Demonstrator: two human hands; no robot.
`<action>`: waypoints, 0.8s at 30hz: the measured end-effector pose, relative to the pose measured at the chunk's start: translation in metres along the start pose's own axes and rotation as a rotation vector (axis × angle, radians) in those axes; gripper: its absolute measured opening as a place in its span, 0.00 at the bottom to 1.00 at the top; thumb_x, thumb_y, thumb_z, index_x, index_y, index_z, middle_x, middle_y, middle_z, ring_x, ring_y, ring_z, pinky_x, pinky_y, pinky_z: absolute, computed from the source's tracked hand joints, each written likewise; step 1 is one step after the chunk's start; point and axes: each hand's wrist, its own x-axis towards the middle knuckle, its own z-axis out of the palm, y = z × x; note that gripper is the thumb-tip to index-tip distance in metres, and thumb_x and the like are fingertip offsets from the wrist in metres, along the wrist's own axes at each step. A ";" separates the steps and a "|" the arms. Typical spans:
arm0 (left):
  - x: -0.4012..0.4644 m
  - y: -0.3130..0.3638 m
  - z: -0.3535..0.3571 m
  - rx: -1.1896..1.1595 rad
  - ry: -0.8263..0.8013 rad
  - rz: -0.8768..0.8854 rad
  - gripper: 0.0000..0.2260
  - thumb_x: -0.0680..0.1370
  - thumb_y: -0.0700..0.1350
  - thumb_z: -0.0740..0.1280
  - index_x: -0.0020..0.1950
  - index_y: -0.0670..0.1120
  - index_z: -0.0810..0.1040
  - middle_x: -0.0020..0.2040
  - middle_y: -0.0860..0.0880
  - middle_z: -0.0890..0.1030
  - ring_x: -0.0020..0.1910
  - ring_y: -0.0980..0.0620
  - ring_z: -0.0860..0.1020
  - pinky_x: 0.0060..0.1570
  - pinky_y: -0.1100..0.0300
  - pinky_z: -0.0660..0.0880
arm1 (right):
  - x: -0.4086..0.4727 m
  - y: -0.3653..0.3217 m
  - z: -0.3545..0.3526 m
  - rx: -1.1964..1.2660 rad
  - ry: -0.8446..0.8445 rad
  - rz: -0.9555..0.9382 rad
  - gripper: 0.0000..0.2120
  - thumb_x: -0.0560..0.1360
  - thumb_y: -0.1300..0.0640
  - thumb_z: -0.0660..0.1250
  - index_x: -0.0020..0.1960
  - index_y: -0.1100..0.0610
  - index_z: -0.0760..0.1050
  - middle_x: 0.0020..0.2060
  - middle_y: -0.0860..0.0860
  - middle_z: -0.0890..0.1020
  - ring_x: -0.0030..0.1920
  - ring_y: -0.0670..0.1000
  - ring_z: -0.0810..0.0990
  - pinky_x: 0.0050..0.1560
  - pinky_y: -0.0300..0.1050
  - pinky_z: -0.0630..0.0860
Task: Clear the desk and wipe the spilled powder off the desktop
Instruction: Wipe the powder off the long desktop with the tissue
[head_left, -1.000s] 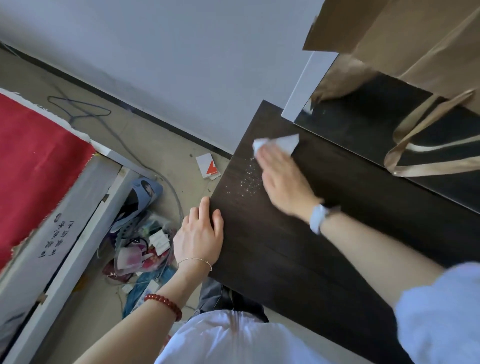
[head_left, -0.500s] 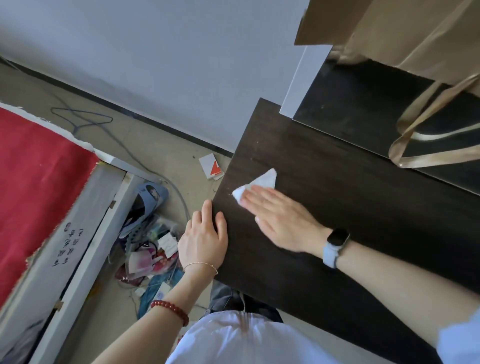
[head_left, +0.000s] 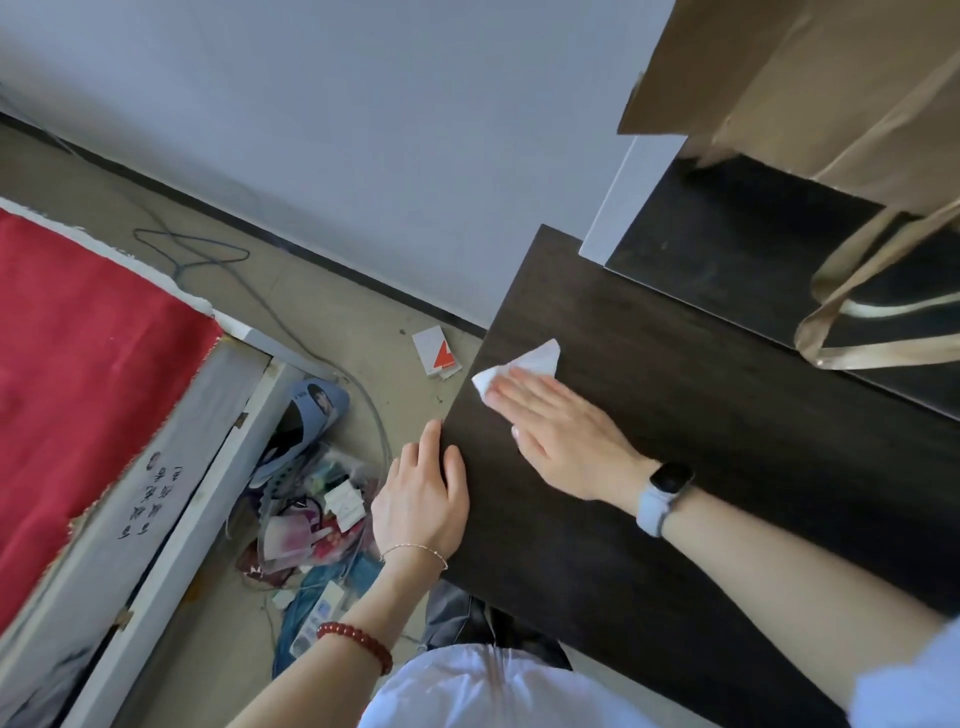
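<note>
A dark wooden desktop (head_left: 701, 467) fills the right half of the view. My right hand (head_left: 561, 436) lies flat with straight fingers on a white tissue (head_left: 524, 366), pressing it onto the desktop near the left edge. My left hand (head_left: 423, 499) rests at the desk's left edge, fingers relaxed, thumb lying on the desktop. No powder shows on the dark surface around the tissue.
A brown paper bag (head_left: 810, 104) with ribbon handles stands on a dark raised shelf (head_left: 727, 249) at the back right. On the floor to the left lie a small white and red box (head_left: 436, 353), a slipper (head_left: 306, 421), a pile of packets and cables (head_left: 311, 519). A red cloth (head_left: 88, 374) covers a bed.
My right hand has drawn the tissue from the far side of the powder patch toward the desk's left edge; the specks seen a second ago are no longer visible. Left hand stays put.
</note>
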 end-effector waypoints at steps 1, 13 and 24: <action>0.000 0.000 -0.001 -0.011 -0.002 0.006 0.19 0.80 0.53 0.48 0.70 0.53 0.60 0.61 0.49 0.74 0.59 0.48 0.72 0.50 0.52 0.70 | 0.018 0.014 -0.008 -0.017 0.023 0.081 0.25 0.78 0.53 0.44 0.73 0.56 0.56 0.73 0.53 0.60 0.74 0.51 0.54 0.73 0.43 0.45; 0.019 -0.044 -0.026 -0.887 -0.194 -0.319 0.18 0.82 0.53 0.48 0.50 0.50 0.76 0.55 0.44 0.78 0.54 0.46 0.76 0.56 0.51 0.71 | -0.052 -0.095 0.034 -0.034 -0.134 -0.309 0.23 0.74 0.54 0.53 0.68 0.56 0.68 0.66 0.50 0.72 0.69 0.52 0.66 0.70 0.47 0.54; 0.015 -0.024 -0.018 -0.754 -0.294 -0.110 0.10 0.82 0.49 0.53 0.54 0.53 0.74 0.57 0.47 0.76 0.58 0.50 0.73 0.64 0.51 0.67 | -0.056 -0.069 0.034 -0.007 0.032 0.103 0.22 0.77 0.55 0.52 0.69 0.59 0.64 0.67 0.56 0.71 0.69 0.58 0.65 0.70 0.52 0.57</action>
